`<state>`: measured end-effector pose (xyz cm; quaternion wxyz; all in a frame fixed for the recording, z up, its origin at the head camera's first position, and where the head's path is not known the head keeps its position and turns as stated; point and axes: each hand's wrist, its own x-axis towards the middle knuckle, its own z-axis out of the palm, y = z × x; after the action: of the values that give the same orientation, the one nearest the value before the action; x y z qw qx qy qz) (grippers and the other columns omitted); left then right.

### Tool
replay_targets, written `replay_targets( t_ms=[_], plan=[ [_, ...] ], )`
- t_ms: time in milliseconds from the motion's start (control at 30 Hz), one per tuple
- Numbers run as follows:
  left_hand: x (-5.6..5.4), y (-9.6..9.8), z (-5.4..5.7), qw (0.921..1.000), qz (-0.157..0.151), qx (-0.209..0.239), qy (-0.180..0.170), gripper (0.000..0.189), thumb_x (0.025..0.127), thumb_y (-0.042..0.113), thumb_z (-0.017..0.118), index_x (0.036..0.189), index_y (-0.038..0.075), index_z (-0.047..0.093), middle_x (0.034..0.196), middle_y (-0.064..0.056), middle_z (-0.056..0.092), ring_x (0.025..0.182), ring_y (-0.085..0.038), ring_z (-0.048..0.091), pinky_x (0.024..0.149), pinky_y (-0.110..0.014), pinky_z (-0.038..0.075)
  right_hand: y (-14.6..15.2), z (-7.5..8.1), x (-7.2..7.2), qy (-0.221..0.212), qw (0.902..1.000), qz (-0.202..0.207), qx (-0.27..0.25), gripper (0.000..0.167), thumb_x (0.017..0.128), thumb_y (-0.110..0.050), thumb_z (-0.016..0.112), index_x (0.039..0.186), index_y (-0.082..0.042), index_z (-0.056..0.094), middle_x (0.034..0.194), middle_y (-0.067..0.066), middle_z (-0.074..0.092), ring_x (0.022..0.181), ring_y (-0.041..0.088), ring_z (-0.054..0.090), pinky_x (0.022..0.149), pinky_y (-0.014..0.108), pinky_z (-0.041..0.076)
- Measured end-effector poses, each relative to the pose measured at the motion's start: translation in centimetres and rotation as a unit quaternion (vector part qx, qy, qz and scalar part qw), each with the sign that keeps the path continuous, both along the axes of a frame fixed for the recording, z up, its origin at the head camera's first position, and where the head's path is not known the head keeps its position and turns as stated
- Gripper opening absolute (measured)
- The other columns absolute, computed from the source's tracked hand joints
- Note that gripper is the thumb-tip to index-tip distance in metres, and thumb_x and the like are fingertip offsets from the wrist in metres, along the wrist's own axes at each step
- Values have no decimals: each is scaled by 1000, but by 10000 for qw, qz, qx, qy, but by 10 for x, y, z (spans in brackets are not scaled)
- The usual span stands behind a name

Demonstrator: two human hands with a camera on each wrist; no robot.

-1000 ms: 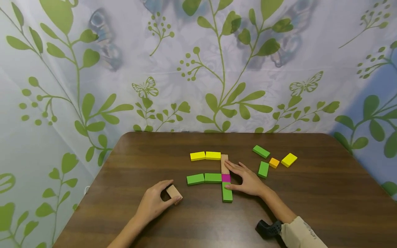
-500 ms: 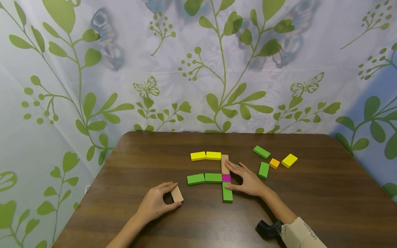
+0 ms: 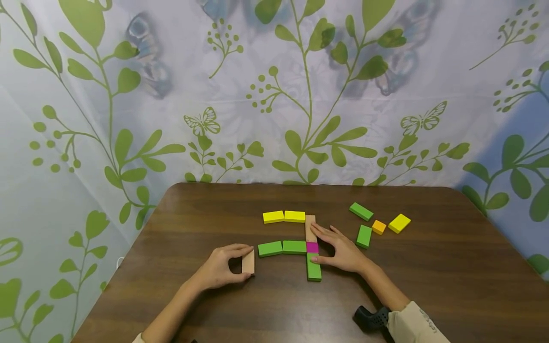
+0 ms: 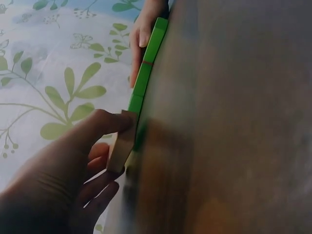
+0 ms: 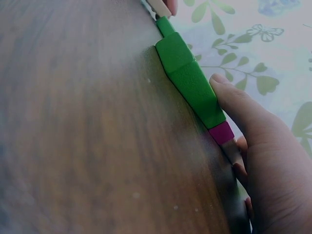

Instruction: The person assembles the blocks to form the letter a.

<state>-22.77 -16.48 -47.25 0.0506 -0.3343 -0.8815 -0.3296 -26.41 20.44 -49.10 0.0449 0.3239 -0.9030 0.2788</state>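
While I looked on remotely, the left hand (image 3: 220, 268) had a wooden block (image 3: 248, 263) pinched at both ends in its grip, just left of the green pair (image 3: 294, 247). Over went the right hand (image 3: 343, 251), its grip spread wide and loose: thumb at the lone green block (image 3: 314, 270), fingertips at the tan block (image 3: 310, 235). Light pinch, square block, neighbours steadied: that, I judged, was best. Farther back lay the yellow pair (image 3: 294, 216).

Right sleeve (image 3: 412, 327) beige, dark lettering (image 3: 428, 320) near cuff (image 3: 396, 321); left sleeve (image 3: 138, 339) beige; black wrist device (image 3: 370, 318), perforated.
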Motion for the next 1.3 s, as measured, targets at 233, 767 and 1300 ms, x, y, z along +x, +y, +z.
replay_targets(
  t_ms=[233, 767, 1300],
  plan=[
    [-2, -1, 0, 9993, -368, -42, -48, 59, 76, 37, 75, 128, 14, 58, 125, 3, 56, 112, -15, 53, 88, -38, 47, 1, 1, -1, 88, 10000, -24, -5, 86, 78, -54, 66, 145, -14, 31, 149, 3, 28, 131, 25, 34, 107, 54, 11],
    [-1, -6, -4, 9977, -586, 130, -302, 61, 76, 35, 76, 129, 14, 56, 128, 3, 54, 118, -17, 49, 94, -42, 42, 0, -1, 0, 162, 9999, 41, 43, 86, 79, -53, 66, 145, -12, 31, 149, 4, 27, 130, 22, 35, 107, 54, 12],
    [0, -8, -8, 9978, -525, 213, -345, 62, 77, 38, 75, 131, 17, 54, 130, 5, 53, 119, -17, 48, 95, -43, 41, -1, 0, -1, 178, 9998, 42, 112, 86, 79, -53, 65, 145, -11, 30, 149, 5, 26, 130, 22, 35, 107, 54, 11]
  ],
)
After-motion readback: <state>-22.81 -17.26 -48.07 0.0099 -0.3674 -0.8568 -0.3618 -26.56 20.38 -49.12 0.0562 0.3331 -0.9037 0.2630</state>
